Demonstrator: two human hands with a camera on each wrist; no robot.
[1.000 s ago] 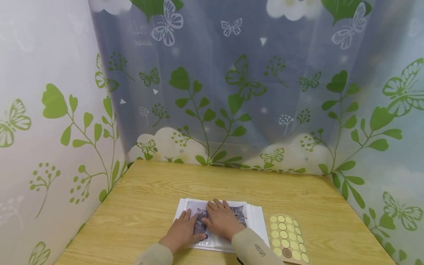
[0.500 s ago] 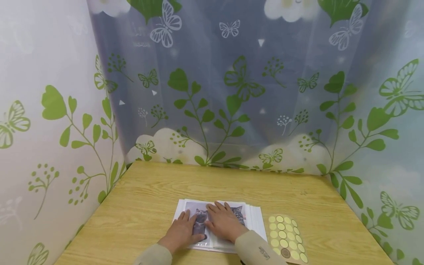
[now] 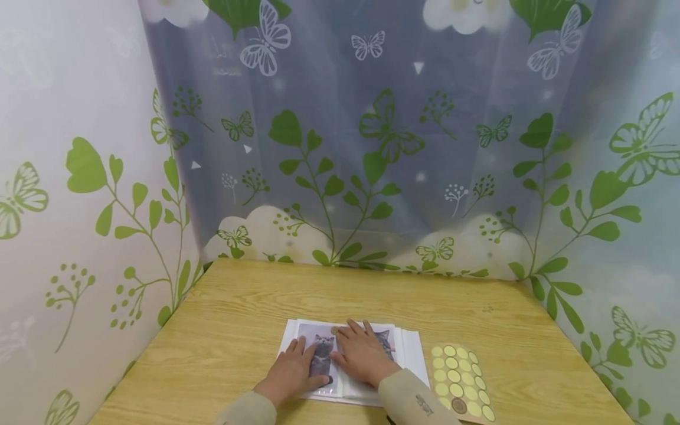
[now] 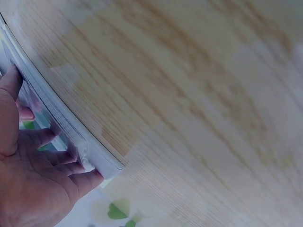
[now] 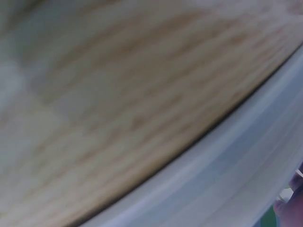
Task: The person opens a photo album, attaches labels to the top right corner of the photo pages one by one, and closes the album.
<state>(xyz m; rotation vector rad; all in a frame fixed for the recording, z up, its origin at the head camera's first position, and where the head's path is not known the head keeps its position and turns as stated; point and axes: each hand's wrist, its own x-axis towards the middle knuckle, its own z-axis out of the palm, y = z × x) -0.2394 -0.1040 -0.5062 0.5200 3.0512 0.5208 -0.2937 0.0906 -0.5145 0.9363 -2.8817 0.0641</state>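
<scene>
A photo album [image 3: 409, 354] lies spread on the table, with a grey cat photo [image 3: 323, 354] on its left page and another cat photo [image 3: 383, 339] on the right page, partly covered. My left hand [image 3: 291, 372] rests on the left page, fingers spread and thumb along the photo's lower edge. In the left wrist view its fingertips touch the pages beside the stacked page edges. My right hand [image 3: 363, 356] lies over the inner part of the right page, by the centre fold. A small round brownish sticker [image 3: 334, 330] shows at its fingertips near the album's top edge.
A sheet of round yellow stickers [image 3: 463, 378] lies right of the album, with one brown round spot [image 3: 459, 405] near its bottom. The wooden table [image 3: 255, 295] is bordered by patterned curtains [image 3: 319, 118] at the back and sides.
The right hand has shifted slightly to the right, its fingers sliding off the round sticker at the fold, which now shows. The left hand stays in place.
</scene>
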